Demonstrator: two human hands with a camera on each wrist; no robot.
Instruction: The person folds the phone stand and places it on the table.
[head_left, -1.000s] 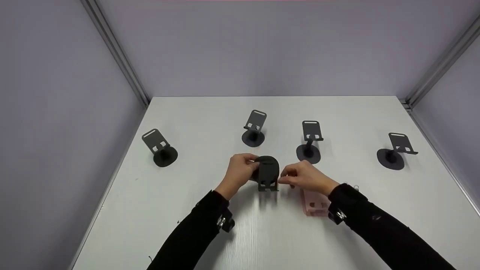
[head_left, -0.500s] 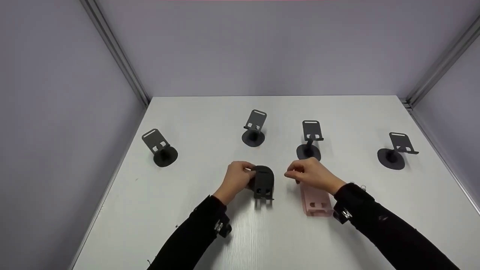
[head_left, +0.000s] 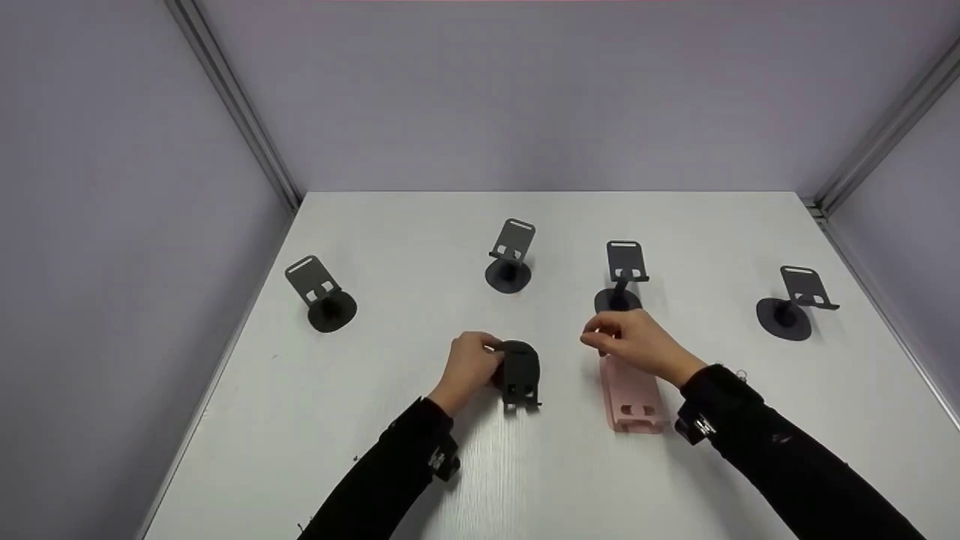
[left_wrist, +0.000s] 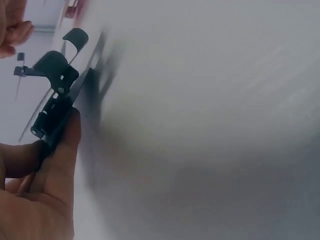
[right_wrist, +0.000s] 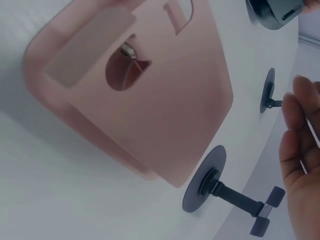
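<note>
My left hand [head_left: 469,369] pinches the rim of a black phone stand [head_left: 519,375] that is folded flat, low over the white table. In the left wrist view, thumb and fingers hold the base edge of the folded stand [left_wrist: 57,97], and its two curved hooks stick out at the far end. Nothing is in my right hand [head_left: 634,341], whose fingers hang loosely bent above the back end of a pink phone stand [head_left: 634,397]. That pink stand [right_wrist: 165,95] lies folded on the table and fills much of the right wrist view.
Several black phone stands stand unfolded on round bases across the table's back half: one at left [head_left: 322,292], one at back centre [head_left: 510,259], one just behind my right hand [head_left: 625,262] and one at right [head_left: 795,300]. Pale walls [head_left: 525,90] enclose the table.
The left hand has brought the folded black stand nearer to me and slightly left, lowering it. My right hand has drawn away from that stand, to the right and back, uncovering more of the pink one.
</note>
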